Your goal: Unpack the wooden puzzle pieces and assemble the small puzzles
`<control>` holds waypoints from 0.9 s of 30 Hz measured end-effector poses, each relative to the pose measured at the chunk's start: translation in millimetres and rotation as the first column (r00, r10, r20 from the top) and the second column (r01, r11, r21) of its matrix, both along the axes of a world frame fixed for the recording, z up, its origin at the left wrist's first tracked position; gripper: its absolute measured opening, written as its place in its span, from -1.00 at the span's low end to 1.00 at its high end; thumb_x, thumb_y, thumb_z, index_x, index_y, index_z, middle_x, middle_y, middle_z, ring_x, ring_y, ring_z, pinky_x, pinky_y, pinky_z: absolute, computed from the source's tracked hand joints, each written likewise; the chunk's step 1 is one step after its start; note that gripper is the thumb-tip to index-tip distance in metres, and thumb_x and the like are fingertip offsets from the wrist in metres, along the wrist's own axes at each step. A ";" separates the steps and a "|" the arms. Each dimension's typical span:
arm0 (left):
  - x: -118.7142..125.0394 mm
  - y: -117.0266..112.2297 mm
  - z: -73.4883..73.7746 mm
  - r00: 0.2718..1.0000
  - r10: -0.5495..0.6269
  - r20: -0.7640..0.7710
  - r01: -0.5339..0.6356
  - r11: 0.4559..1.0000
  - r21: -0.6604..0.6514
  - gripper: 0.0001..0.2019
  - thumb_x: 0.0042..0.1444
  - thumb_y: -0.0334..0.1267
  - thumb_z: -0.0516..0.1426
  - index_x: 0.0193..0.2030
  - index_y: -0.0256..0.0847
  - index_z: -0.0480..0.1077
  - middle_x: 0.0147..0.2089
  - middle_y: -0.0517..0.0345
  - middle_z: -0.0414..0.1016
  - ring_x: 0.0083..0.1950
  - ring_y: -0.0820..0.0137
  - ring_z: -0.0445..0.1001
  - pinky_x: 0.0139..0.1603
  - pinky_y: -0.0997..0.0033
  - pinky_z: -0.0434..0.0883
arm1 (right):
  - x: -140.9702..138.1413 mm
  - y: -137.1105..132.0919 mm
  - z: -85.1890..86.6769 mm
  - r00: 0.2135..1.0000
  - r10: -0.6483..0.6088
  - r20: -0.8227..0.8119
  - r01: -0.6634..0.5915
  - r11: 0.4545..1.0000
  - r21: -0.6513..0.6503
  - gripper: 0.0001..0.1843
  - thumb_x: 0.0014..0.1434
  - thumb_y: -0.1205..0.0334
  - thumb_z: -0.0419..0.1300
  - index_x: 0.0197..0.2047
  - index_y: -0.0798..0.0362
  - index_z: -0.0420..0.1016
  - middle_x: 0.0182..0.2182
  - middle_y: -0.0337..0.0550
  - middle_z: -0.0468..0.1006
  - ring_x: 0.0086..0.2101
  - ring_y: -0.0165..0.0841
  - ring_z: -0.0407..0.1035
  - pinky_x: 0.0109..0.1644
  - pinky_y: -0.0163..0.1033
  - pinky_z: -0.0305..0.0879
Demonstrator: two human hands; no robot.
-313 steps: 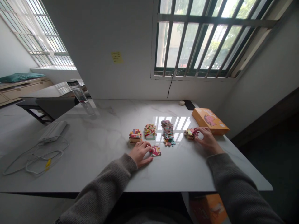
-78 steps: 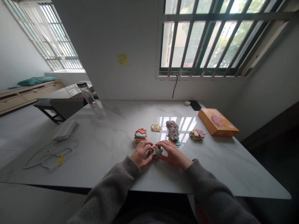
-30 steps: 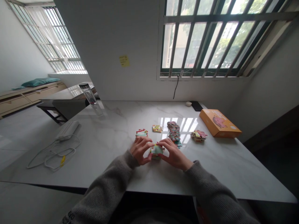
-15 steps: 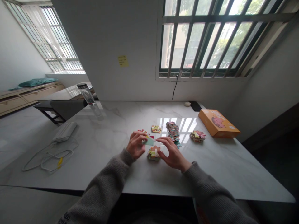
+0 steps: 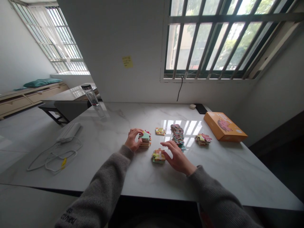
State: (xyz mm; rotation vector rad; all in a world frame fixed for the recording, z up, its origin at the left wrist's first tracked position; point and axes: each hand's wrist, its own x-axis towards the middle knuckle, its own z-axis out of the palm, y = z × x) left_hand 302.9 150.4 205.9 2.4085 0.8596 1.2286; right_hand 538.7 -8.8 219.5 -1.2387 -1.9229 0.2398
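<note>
My left hand is at the left side of a stack of jigsaw puzzle pieces. Its fingers are curled on a light green puzzle piece on top, with the thumb low beside the stack. My right hand holds nothing; its thumb and fingers are spread beside a shorter stack of puzzle pieces, the thumb close to that stack's right edge. Whether the thumb touches it I cannot tell. Just beyond the right hand stands a long row of tightly packed puzzle pieces.
A small pile of pieces lies farther back, another pile to the right. An orange box, a black phone and a small white object sit at the right rear. Leftward are a white device with its cable and a clear bottle.
My left hand has carried the light green piece left and down from between both hands onto the left stack. My right hand has let go of that piece and stays near the front stack.
</note>
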 end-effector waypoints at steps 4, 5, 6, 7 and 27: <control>-0.1 2.4 -2.4 1.000 0.006 -0.026 -0.007 1.000 -0.031 -0.81 -0.01 -0.40 0.04 -0.23 -0.14 0.35 -0.01 0.07 0.50 0.04 0.17 0.36 0.18 0.08 0.31 | 0.1 1.3 -0.6 1.000 0.017 0.018 -0.017 1.000 -0.002 -0.74 0.37 0.30 0.08 0.10 -0.05 0.40 -0.07 -0.01 0.47 -0.05 -0.19 0.39 0.08 0.02 0.40; -0.2 3.1 -3.4 1.000 0.000 -0.024 -0.001 1.000 -0.030 -0.81 0.00 -0.39 0.04 -0.22 -0.14 0.35 0.00 0.07 0.50 0.04 0.17 0.36 0.17 0.07 0.31 | 0.0 1.5 -1.0 0.999 0.025 0.025 -0.024 1.000 -0.005 -0.75 0.37 0.30 0.08 0.07 -0.05 0.42 -0.08 -0.01 0.47 -0.06 -0.19 0.39 0.07 0.02 0.41; -0.2 3.8 -4.5 1.000 -0.008 -0.018 0.008 1.000 -0.027 -0.81 0.00 -0.39 0.04 -0.22 -0.14 0.36 0.00 0.07 0.49 0.04 0.16 0.35 0.17 0.06 0.31 | 0.0 1.6 -1.5 0.999 0.035 0.036 -0.034 0.999 -0.010 -0.77 0.36 0.31 0.09 0.04 -0.04 0.44 -0.09 -0.01 0.47 -0.07 -0.19 0.39 0.06 0.01 0.41; -0.3 4.5 -5.7 1.000 -0.017 -0.011 0.017 1.000 -0.023 -0.81 0.01 -0.38 0.04 -0.22 -0.14 0.36 0.00 0.06 0.49 0.03 0.16 0.35 0.16 0.05 0.31 | 0.2 1.7 -2.1 0.998 0.046 0.051 -0.046 0.999 -0.018 -0.79 0.34 0.32 0.10 0.01 -0.04 0.45 -0.09 -0.01 0.46 -0.07 -0.20 0.38 0.05 0.01 0.41; 28.4 -77.1 8.6 0.945 -0.230 -0.233 0.299 0.897 0.327 -0.66 -0.04 -0.32 0.19 -0.06 -0.13 0.37 0.01 -0.03 0.42 0.02 0.11 0.35 0.05 0.05 0.35 | 5.1 -0.7 1.4 0.995 0.068 0.074 -0.068 0.998 -0.004 -0.51 0.10 0.39 0.33 0.09 -0.03 0.35 -0.09 -0.06 0.43 -0.05 -0.17 0.31 0.04 -0.02 0.38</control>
